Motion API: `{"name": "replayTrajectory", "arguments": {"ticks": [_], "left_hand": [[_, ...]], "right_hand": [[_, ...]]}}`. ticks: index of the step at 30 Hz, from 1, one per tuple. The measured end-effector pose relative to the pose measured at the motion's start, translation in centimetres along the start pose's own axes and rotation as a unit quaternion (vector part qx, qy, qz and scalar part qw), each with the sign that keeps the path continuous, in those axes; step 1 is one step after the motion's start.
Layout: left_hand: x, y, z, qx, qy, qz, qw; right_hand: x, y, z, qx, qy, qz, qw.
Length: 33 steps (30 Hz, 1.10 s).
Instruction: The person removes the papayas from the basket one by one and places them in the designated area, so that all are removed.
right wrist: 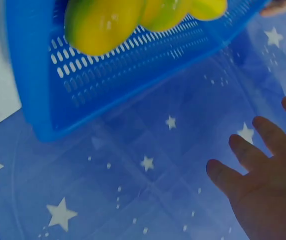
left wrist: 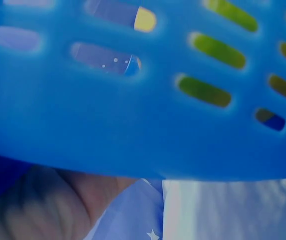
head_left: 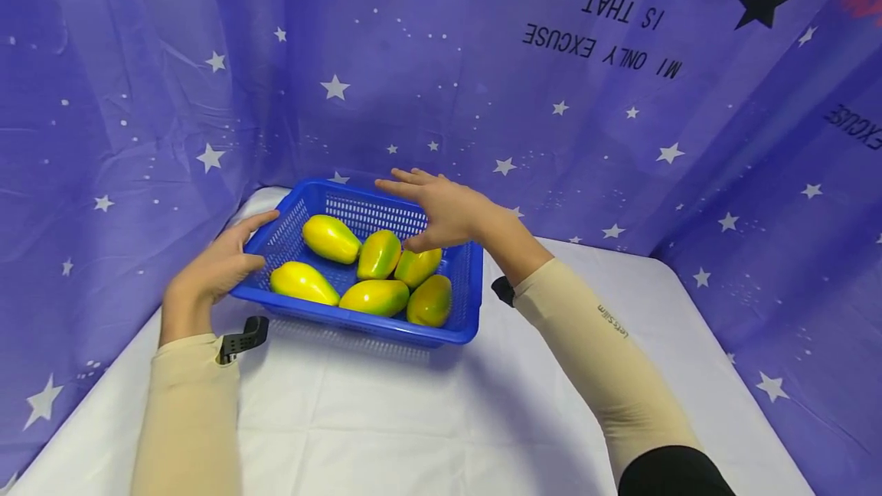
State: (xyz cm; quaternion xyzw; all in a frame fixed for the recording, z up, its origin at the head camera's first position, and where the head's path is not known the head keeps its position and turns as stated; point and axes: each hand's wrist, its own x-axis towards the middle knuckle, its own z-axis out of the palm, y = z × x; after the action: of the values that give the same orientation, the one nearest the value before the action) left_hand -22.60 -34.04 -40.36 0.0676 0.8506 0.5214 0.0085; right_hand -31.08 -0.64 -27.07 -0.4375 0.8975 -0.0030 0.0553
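A blue plastic basket (head_left: pixel 331 315) with slotted sides holds several glossy yellow-green fruits (head_left: pixel 374 298), shaped like mangoes or papayas. My left hand (head_left: pixel 219 260) grips the basket's left end, thumb over the rim and a finger stretched along it. In the left wrist view, the slotted basket wall (left wrist: pixel 108 115) fills most of the picture, part of the hand (left wrist: pixel 48 205) showing below it. My right hand (head_left: pixel 444 209) is spread over the far right part of the basket, holding nothing. Its fingers (right wrist: pixel 247 152) are apart and extended in the right wrist view.
White cloth (head_left: pixel 372 427) covers the table under the basket. Purple curtains (head_left: pixel 441 60) with stars and lettering rise behind and at both sides, close to the basket's far edge. Both forearms wear beige sleeves (head_left: pixel 592 350), with black wrist mounts (head_left: pixel 244 339).
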Motion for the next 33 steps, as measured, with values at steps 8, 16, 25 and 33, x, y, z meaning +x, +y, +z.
{"name": "replayTrajectory", "arguments": {"ticks": [8, 16, 25, 33], "left_hand": [[0.0, 0.1, -0.3, -0.005, 0.004, -0.011, 0.9999], [0.2, -0.1, -0.1, -0.020, 0.009, -0.018, 0.9996], [0.5, -0.1, 0.2, -0.012, 0.014, -0.015, 0.9997], [0.1, -0.1, -0.1, 0.004, 0.016, -0.029, 0.9995]], "right_hand": [[4.5, -1.7, 1.6, -0.002, -0.072, -0.018, 0.997], [8.3, -2.4, 3.9, 0.040, -0.124, -0.023, 0.991], [11.3, -2.0, 6.2, 0.125, -0.110, -0.025, 0.986], [13.2, -2.2, 8.3, 0.195, -0.112, 0.000, 0.974]]}}
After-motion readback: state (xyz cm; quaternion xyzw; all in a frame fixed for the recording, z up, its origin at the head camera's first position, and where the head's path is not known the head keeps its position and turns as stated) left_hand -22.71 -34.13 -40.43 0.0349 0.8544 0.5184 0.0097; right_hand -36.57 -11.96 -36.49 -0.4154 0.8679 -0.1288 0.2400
